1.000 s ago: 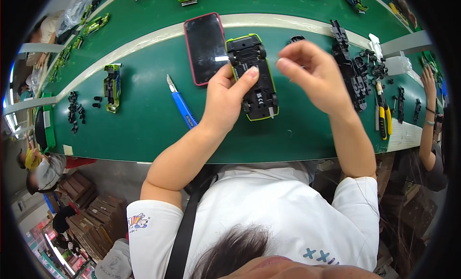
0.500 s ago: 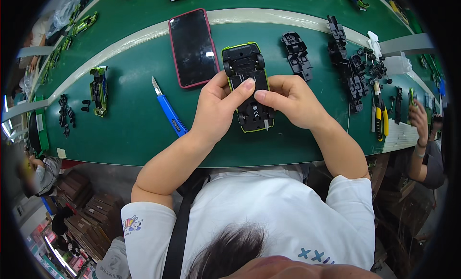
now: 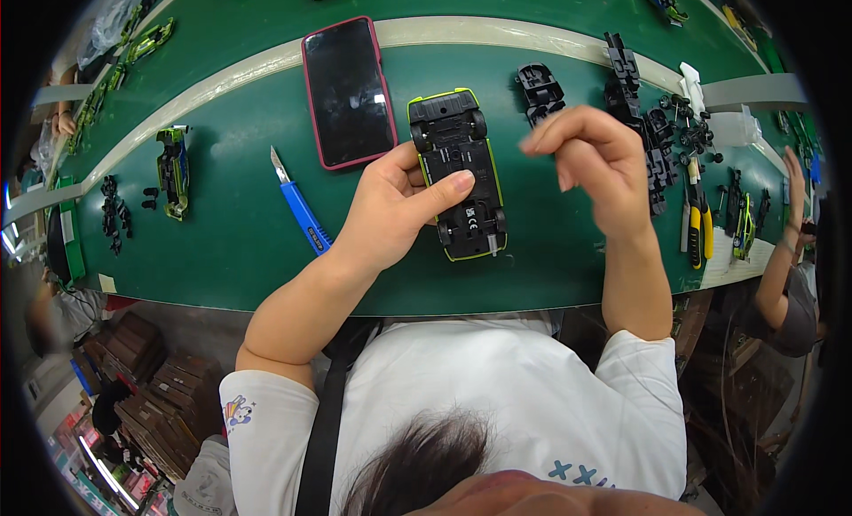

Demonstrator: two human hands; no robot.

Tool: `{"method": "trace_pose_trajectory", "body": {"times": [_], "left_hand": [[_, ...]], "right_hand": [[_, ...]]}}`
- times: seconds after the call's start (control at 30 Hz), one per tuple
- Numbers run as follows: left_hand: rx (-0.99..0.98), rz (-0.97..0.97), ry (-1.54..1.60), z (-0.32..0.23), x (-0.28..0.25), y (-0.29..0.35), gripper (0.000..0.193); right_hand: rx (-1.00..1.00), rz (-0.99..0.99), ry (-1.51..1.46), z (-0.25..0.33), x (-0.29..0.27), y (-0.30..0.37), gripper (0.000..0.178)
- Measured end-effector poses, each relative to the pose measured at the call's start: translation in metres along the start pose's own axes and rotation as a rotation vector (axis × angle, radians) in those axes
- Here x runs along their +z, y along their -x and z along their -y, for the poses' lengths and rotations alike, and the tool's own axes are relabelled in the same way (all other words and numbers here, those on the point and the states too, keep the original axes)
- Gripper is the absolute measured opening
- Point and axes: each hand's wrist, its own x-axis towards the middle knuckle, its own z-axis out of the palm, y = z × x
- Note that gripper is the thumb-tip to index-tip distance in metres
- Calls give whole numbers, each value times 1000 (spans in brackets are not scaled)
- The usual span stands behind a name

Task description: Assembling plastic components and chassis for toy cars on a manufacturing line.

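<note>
A toy car (image 3: 454,152) lies belly-up, with its black underside, wheels and green body edge showing. My left hand (image 3: 390,210) is closed round its left side, with the thumb pressed on the underside; the other fingers are partly hidden. Off the car to the right, my right hand (image 3: 612,174) is raised over the table. Its fingers are bent, thumb and index finger apart, and nothing shows between them. Just beyond those fingertips is a black plastic car interior part (image 3: 539,88), partly covered by the hand.
A phone with a red edge (image 3: 351,94) and a blue utility knife (image 3: 302,214) lie left of the car. Another toy car (image 3: 173,174) is farther left. Black parts (image 3: 661,152), small wheels (image 3: 697,134) and yellow-handled pliers (image 3: 701,228) lie right. A co-worker's hand (image 3: 794,188) is far right.
My right hand has let go of the toy car and moved right, up over the table. My left hand still holds the car. The co-worker's hand at the far right has let go of a green piece.
</note>
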Motion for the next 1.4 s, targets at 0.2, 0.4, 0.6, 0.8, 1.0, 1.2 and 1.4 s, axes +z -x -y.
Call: {"method": "trace_pose_trajectory", "body": {"times": [0.2,0.4,0.6,0.8,1.0,1.2,1.4], "left_hand": [[29,11,-32,2,0,1,33],[91,-49,-17,-2,-5,-3,31],[125,-165,-75,-14,-12,-2,29],[160,-170,8,-12,-13,-7,29],[188,-192,32,-13,-15,-7,28],[209,-184,24,-10,-10,-7,26],[228,-195,10,-7,-5,-2,25]], "right_hand": [[-196,69,-147,-7,15,0,62],[-106,45,10,-3,-6,3,96],[-84,194,175,3,24,5,105],[-86,187,-110,0,13,6,98],[-58,336,-203,-2,7,5,87],[-216,-55,148,-12,23,1,19],[-316,-43,466,6,44,3,41]]}}
